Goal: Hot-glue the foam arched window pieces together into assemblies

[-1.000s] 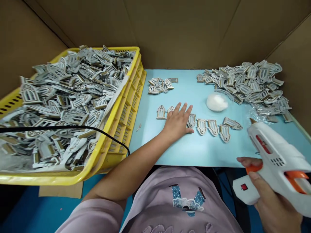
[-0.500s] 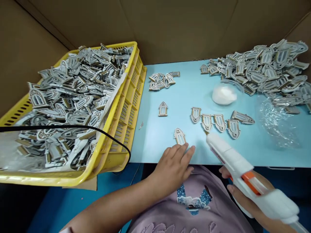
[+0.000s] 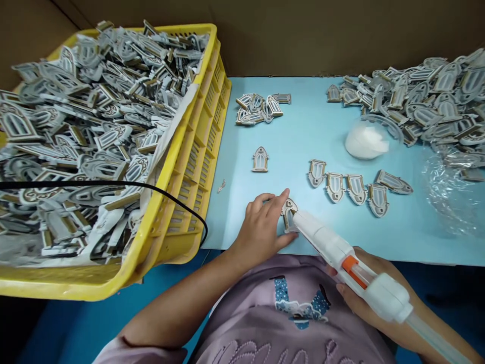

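My right hand [image 3: 359,288] is wrapped round a white hot glue gun [image 3: 326,242] with an orange part and a clear glue stick at its back. The nozzle points at a small arched window ornament [image 3: 290,222] near the table's front edge; whether it touches cannot be told. My left hand [image 3: 263,222] steadies this ornament, fingers at its upper left side and thumb at its base. A single upright ornament [image 3: 260,160] lies farther back. To the right, several ornaments [image 3: 356,189] lie in a loose row, mostly with pointed ends toward me.
At left stands a yellow plastic crate [image 3: 189,146] heaped with ornaments, a black cable [image 3: 166,210] across it. A small heap [image 3: 257,108] lies at the back, a large pile [image 3: 424,101] at back right. Nearby are a clear dish with white material [image 3: 366,140] and a plastic bag [image 3: 452,197].
The glue gun's nozzle has moved left from the row to the near ornament. My left hand has shifted from the ornament's lower end to its left side and grips it. The view has tilted slightly.
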{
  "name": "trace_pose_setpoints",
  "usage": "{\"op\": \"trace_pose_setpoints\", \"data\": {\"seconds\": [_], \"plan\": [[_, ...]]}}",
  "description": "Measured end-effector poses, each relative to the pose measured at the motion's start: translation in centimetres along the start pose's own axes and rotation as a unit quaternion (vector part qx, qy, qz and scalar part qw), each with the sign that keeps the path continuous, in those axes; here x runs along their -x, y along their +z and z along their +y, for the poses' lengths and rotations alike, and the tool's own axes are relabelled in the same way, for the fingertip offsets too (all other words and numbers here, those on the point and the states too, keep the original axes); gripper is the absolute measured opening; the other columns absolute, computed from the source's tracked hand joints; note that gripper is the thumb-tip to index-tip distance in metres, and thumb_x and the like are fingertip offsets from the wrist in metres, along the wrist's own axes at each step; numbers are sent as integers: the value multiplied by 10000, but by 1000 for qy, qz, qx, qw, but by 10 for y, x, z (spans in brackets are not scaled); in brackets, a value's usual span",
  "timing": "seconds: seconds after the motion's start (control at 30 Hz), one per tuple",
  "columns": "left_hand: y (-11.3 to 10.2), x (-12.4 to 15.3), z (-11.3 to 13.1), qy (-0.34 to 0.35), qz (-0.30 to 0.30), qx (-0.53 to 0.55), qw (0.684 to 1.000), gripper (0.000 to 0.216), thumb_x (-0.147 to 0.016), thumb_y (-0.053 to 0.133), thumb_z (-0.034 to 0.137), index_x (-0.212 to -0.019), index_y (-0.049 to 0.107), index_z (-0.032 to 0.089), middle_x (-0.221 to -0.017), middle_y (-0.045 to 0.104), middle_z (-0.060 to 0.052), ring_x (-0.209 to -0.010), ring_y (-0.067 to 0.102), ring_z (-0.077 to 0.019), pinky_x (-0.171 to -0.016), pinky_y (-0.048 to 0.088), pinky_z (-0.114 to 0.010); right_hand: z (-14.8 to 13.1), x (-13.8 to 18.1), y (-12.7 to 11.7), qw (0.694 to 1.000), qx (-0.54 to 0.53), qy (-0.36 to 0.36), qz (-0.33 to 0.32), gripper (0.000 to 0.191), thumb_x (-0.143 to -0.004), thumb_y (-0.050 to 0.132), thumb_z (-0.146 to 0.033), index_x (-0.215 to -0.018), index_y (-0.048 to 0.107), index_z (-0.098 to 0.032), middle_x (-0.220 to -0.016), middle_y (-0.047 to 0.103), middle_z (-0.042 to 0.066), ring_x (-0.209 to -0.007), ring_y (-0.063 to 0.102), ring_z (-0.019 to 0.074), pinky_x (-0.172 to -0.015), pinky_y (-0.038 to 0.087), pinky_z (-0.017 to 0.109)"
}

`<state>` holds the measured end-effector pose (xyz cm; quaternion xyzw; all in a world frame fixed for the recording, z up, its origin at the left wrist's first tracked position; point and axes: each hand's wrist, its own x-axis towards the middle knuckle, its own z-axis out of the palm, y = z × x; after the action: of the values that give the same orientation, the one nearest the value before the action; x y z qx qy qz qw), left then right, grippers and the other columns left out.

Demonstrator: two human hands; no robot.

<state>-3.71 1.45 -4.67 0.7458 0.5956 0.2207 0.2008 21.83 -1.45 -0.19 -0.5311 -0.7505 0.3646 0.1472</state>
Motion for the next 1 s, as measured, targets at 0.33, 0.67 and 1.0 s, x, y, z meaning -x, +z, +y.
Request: {"op": "trace_pose_setpoints", "data": {"seconds": [0.33, 0.67, 1.0], "plan": [[1, 1, -3, 19, 22, 19, 999, 1007, -773, 832, 395, -1560, 223, 237, -1412, 598, -80, -1273, 424, -318, -1025, 367, -478, -2, -6, -3, 997, -52, 64, -7, 137, -773, 636, -381, -816, 655, -252, -769, 685, 48, -688, 690, 233, -559, 583, 298], [3, 3, -5, 22, 24, 26, 999, 1000, -778, 826, 421, -1559, 231, 231, -1369, 619, -100, -1275, 427, -327, -1020, 368, -490, 8, 2, 1, 991, -56, 117, 40, 253, -785, 698, -403, -1000, 678, -270, -919, 730, 79, -789, 729, 281, -646, 623, 350], [2, 2, -5, 15, 19, 29, 999, 985, -786, 821, 419, -1555, 233, 237, -1356, 629, -80, -1285, 414, -326, -1014, 364, -488, -7, 2, 2, 992, 12, 124, 5, 156, -825, 610, -374, -924, 628, -255, -907, 679, 39, -795, 696, 219, -616, 565, 316]]}}
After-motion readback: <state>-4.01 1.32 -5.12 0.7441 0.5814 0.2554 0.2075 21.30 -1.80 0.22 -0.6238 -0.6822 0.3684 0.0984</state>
